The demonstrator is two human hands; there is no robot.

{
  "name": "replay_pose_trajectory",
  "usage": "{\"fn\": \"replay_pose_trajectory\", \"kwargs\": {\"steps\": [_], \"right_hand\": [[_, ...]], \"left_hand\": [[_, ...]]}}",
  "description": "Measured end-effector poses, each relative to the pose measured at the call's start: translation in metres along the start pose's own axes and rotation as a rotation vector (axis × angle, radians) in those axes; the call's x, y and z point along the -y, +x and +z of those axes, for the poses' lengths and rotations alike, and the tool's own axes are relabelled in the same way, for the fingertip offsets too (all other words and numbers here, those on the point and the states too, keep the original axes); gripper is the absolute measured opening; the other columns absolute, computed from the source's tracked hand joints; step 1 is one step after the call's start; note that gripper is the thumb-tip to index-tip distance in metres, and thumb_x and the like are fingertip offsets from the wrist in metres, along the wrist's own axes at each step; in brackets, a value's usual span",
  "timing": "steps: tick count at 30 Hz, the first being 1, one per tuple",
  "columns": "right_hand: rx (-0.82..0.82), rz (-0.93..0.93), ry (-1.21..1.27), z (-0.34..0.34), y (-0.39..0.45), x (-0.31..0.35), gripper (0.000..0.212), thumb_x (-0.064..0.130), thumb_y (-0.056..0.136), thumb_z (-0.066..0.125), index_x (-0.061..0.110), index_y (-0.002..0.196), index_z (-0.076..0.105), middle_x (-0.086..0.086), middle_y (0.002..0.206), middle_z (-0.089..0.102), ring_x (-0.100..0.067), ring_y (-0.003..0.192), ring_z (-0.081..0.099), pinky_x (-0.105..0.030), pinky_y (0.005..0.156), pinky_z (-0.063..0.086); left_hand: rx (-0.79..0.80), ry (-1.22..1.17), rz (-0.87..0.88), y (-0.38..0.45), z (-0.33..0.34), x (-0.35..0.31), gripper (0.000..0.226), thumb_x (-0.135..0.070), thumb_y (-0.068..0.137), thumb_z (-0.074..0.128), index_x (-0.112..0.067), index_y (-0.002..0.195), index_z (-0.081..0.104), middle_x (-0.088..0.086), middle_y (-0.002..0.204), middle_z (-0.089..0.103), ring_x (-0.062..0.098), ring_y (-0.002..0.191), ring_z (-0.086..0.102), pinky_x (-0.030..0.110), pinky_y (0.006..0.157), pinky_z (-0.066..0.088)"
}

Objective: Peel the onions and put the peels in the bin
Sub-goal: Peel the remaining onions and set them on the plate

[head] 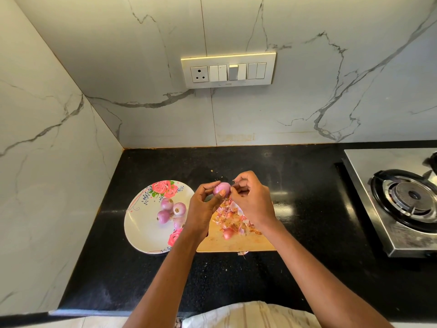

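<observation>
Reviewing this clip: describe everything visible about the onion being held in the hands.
The held onion is small, oval and pink-purple, with a smooth, glossy surface that looks mostly peeled. It is raised above the black countertop, just beyond the far edge of the wooden cutting board. The left hand grips it between thumb and curled fingers, the thumb pressing its near side. The right hand pinches at its right end, apparently pulling skin. Thin root hairs seem to stick out at its upper left.

Plate (142,223) w/ onions (170,210) sits centre-left of frame; cutting board (236,242) just right of it, peels (233,216) on board. Stove (402,204) far right. Switch panel (228,70) on wall, upper centre.
</observation>
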State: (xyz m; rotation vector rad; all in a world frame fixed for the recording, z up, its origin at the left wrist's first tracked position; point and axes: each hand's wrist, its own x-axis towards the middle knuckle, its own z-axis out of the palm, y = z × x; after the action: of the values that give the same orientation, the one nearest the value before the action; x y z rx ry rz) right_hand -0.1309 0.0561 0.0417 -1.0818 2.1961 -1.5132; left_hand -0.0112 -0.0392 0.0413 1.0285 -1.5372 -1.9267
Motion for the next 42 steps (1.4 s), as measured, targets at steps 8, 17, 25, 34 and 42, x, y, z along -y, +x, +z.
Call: {"fn": "replay_pose_trajectory", "kwargs": {"steps": [8, 17, 25, 34, 42], "right_hand": [[-0.029, 0.147, -0.003, -0.007, 0.009, -0.013, 0.013, 0.017, 0.092, 0.073, 0.021, 0.103, 0.071, 0.013, 0.095, 0.071, -0.001, 0.089, 0.067, -0.015, 0.076, 0.056], [0.065, 0.267, 0.094, -0.010, 0.011, -0.016, 0.022, 0.010, 0.095, 0.064, 0.028, 0.097, 0.077, 0.018, 0.095, 0.073, 0.000, 0.093, 0.067, -0.016, 0.079, 0.054], [0.217, 0.348, 0.395, -0.009, 0.019, -0.006, 0.017, 0.029, 0.094, 0.072, 0.020, 0.109, 0.072, 0.003, 0.103, 0.074, -0.008, 0.098, 0.071, -0.026, 0.085, 0.060], [0.069, 0.451, 0.432, -0.007, 0.024, -0.012, 0.013, 0.005, 0.095, 0.068, 0.013, 0.104, 0.073, -0.007, 0.100, 0.074, -0.021, 0.092, 0.075, -0.037, 0.082, 0.063], [0.243, 0.386, 0.014, -0.006, 0.008, -0.039, 0.027, 0.033, 0.104, 0.056, 0.019, 0.096, 0.078, 0.002, 0.094, 0.077, -0.013, 0.088, 0.071, -0.031, 0.078, 0.059]], "left_hand": [[0.110, -0.133, -0.055, -0.009, -0.001, -0.005, 0.045, -0.027, 0.086, 0.069, -0.017, 0.129, 0.060, 0.005, 0.126, 0.068, 0.023, 0.115, 0.069, 0.039, 0.099, 0.056], [0.133, -0.247, -0.151, -0.007, -0.001, -0.003, 0.030, -0.021, 0.099, 0.058, -0.017, 0.129, 0.060, 0.003, 0.117, 0.074, 0.025, 0.111, 0.071, 0.030, 0.088, 0.058], [0.128, -0.119, -0.146, 0.004, -0.003, -0.016, 0.027, -0.023, 0.100, 0.060, -0.014, 0.126, 0.059, 0.010, 0.121, 0.070, 0.024, 0.108, 0.072, 0.034, 0.093, 0.058], [0.177, -0.099, -0.122, 0.001, -0.002, -0.016, 0.029, -0.022, 0.094, 0.065, -0.016, 0.122, 0.061, 0.009, 0.121, 0.069, 0.026, 0.109, 0.071, 0.035, 0.093, 0.059], [0.037, -0.136, -0.175, 0.002, -0.006, -0.006, 0.025, -0.022, 0.099, 0.061, -0.016, 0.123, 0.060, 0.011, 0.122, 0.069, 0.027, 0.104, 0.073, 0.033, 0.086, 0.060]]}}
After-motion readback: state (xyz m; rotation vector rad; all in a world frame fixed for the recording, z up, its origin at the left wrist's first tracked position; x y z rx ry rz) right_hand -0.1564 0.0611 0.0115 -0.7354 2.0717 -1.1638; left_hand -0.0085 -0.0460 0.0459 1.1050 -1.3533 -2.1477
